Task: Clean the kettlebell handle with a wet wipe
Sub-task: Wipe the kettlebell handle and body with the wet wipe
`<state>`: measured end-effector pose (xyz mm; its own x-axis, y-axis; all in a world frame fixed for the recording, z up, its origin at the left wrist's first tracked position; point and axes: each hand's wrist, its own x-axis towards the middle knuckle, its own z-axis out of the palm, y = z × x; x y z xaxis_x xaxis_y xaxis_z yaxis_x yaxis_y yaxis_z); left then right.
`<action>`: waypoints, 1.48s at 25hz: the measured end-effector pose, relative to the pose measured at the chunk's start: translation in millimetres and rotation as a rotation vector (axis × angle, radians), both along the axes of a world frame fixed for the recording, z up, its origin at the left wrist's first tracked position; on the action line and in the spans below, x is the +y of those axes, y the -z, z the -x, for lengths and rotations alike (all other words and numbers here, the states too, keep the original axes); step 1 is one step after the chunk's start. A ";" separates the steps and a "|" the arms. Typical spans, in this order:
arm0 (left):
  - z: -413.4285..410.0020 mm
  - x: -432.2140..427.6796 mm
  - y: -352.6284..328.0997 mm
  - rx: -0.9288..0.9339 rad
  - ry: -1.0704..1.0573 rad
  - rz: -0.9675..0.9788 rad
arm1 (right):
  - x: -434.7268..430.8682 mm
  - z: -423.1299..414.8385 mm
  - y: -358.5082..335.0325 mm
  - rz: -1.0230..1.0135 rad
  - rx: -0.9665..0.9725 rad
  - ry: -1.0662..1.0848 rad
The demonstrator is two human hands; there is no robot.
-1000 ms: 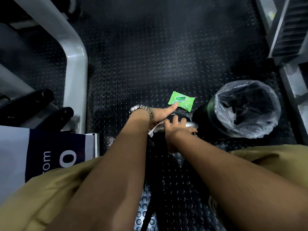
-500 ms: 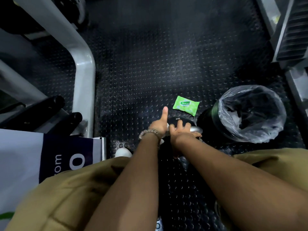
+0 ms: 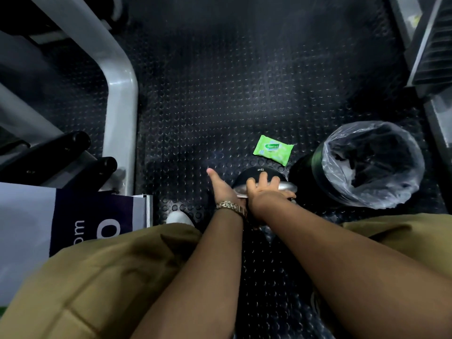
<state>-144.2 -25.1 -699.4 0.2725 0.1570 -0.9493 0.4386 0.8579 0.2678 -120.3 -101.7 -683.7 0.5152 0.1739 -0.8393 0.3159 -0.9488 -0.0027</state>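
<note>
A black kettlebell [image 3: 256, 173] stands on the studded floor between my knees, its silver handle [image 3: 286, 185] running left to right. My right hand [image 3: 265, 190] grips the handle from above, fingers curled over it. My left hand [image 3: 222, 188], with a metal watch on the wrist, is at the handle's left end with the thumb sticking out to the upper left. A thin white edge of the wet wipe [image 3: 241, 196] shows between the two hands. The left fingers and the rest of the wipe are hidden under the hand.
A green wipes packet [image 3: 274, 149] lies just beyond the kettlebell. A black bin with a clear liner [image 3: 367, 165] stands close on the right. A grey machine frame [image 3: 119, 94], black padded rollers [image 3: 73, 155] and a white-and-navy sign [image 3: 49, 221] crowd the left.
My left hand has twisted round the handle's end: the thumb pointed right toward the packet, then straight ahead, and now points upper left. The right hand has stayed on the handle.
</note>
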 end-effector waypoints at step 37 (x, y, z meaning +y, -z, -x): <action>-0.6 -9.2 -9.4 -0.025 -0.191 0.000 | -1.5 -2.7 -1.4 -0.059 -0.007 0.081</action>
<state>-143.6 -34.3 -690.0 0.2613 0.2078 -0.9426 0.2610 0.9249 0.2763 -117.6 -103.1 -682.3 0.5354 0.1808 -0.8250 0.2386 -0.9694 -0.0576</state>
